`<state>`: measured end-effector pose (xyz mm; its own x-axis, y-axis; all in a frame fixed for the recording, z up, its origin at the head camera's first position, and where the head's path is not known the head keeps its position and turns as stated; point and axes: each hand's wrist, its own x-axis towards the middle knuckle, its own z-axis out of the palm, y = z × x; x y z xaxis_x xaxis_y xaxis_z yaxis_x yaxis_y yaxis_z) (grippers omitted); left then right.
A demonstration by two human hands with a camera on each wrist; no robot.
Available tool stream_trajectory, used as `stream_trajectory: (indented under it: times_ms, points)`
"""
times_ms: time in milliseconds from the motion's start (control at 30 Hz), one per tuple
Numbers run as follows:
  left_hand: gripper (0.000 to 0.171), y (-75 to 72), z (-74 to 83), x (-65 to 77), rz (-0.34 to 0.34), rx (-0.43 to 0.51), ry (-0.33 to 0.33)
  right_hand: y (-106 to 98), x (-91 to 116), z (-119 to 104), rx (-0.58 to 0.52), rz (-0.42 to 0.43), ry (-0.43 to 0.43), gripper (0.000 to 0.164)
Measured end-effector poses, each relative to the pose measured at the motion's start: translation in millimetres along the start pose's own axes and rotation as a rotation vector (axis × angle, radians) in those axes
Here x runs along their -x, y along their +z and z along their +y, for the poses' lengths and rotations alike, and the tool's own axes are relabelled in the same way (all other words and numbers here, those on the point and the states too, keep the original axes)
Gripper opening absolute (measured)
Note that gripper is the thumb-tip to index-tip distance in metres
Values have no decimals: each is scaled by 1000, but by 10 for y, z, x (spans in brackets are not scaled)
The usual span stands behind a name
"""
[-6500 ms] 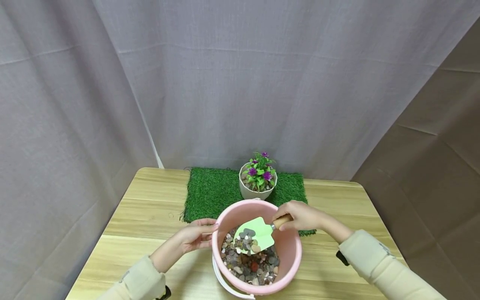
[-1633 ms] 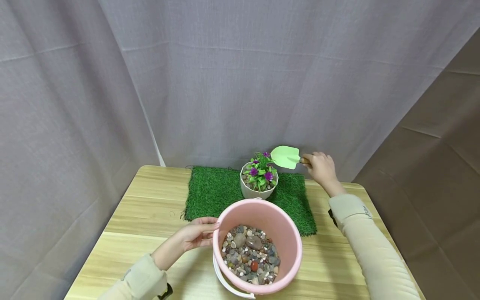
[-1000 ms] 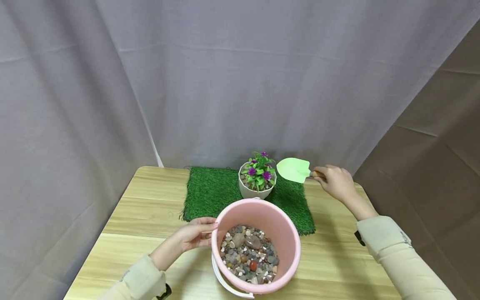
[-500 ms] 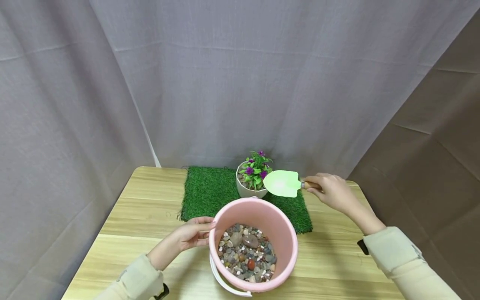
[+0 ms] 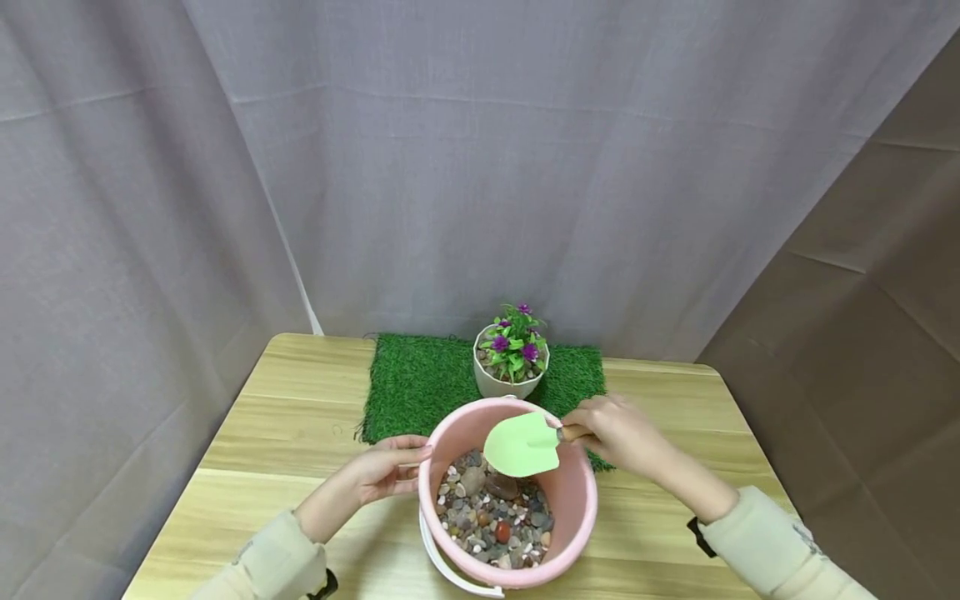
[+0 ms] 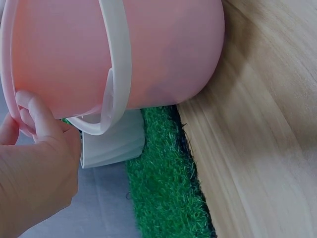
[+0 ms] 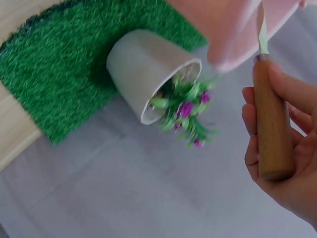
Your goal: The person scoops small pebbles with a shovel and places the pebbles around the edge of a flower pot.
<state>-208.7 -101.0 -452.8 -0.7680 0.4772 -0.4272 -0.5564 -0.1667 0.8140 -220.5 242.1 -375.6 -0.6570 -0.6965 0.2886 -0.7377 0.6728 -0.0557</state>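
My right hand (image 5: 617, 433) grips the wooden handle of a trowel (image 5: 522, 444) with a light green blade. No stones lie on the blade, which hovers over the mouth of a pink bucket (image 5: 581, 533). Inside the bucket is a layer of mixed pebbles (image 5: 480, 504), partly hidden by the blade. At the bucket's left rim, my left hand (image 5: 386, 471) pinches the edge between thumb and fingers, as the left wrist view (image 6: 42, 158) also shows. Behind the bucket a white flowerpot (image 5: 495, 385) holds a plant (image 5: 513, 346) with purple flowers and stones around its base.
The pot stands on a green turf mat (image 5: 420, 383) at the back of the wooden table (image 5: 300, 417). The bucket's white handle (image 5: 453, 575) hangs down on its near left side. Grey curtain (image 5: 480, 167) rises behind the table, with brown cloth (image 5: 862, 350) to the right.
Earlier the trowel carried pebbles above the bucket; later its bare blade was beside the plant. My right hand has since brought it back, toward me and left, over the bucket. My left hand stayed put.
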Motion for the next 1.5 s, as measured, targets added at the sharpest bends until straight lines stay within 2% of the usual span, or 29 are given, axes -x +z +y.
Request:
stream_trajectory:
  times_ms: [300,533,600,800,900,1067,1233,1333,1500]
  points:
    - [32,25,12,-3,-12,-16,-14,204,-10,-196,93,-71,-60,11]
    - [43,1,9,0,-9,-33,-9,393,-82,-374,347,-93,-159,12]
    - [44,-10,2,-4,-12,-35,-11,463,-90,-423,391,-92,-188,14]
    - [39,-25,-25,-14,-16,-26,-6,641,-125,-493,387,-78,-201,13]
    - [35,-12,-25,-13,-12,-13,-3,687,-149,-464,275,-98,-202,16]
    - [36,32,-28,-23,-8,-5,-4,764,-122,-388,-24,-211,-177,20]
    - [37,49,-38,-27,-8,-9,-2,727,-122,-340,-136,-245,-188,15]
    - [35,39,-44,-25,-11,-11,-3,660,-146,-295,-205,-297,-174,15]
    - [24,1,-33,-25,-11,-6,-3,564,-178,-221,-306,-376,-157,15]
